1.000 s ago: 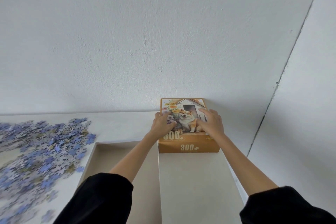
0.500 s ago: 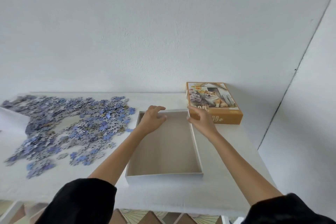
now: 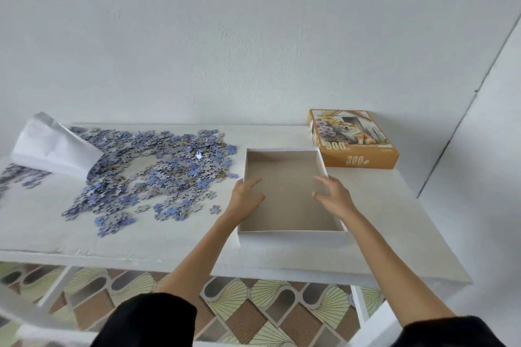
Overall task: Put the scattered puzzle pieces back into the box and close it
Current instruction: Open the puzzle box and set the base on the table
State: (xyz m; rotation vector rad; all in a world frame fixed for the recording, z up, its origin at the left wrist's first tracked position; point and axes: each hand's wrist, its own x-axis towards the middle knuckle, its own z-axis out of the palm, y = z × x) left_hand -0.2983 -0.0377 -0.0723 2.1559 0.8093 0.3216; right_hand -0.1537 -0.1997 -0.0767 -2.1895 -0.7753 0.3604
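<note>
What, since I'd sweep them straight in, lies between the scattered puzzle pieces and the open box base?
Only a bare strip of white table, in the head view; the left hand rests over the left wall of the box base.

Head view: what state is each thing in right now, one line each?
box base: open, empty, upright on the table.
lid: off, picture side up, beside the base's far right corner.
puzzle pieces: scattered left of the base, none inside.
left hand: open, over the base's left wall.
right hand: open, over its right wall.
</note>
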